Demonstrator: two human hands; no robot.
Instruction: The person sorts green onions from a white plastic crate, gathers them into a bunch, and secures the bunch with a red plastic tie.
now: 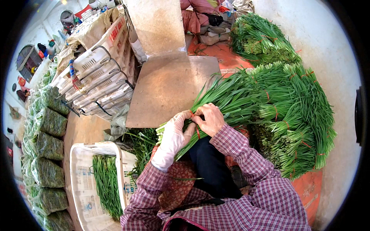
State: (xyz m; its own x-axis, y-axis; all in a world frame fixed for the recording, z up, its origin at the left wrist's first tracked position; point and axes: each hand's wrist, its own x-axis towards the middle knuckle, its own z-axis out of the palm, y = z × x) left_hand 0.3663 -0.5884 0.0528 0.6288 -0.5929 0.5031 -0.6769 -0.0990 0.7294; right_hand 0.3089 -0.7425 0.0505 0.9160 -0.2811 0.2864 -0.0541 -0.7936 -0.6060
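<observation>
A bunch of garlic chives (227, 101) lies across my lap, its pale cut ends toward the left and its green leaves spread up to the right. My left hand (172, 139), in a thin white glove, is closed around the bunch near the cut ends. A red tie (198, 133) circles the stems between my hands. My bare right hand (210, 119) pinches the tie on top of the bunch, its fingertips meeting the left hand's. The stems' underside is hidden.
Tied chive bunches (296, 111) are piled on my right against the wall, with another heap (266, 40) beyond. A brown board (169, 90) stands ahead. On the left are a white plastic basket (79, 181) holding chives, stacked white crates (104, 73) and bagged greens (50, 146).
</observation>
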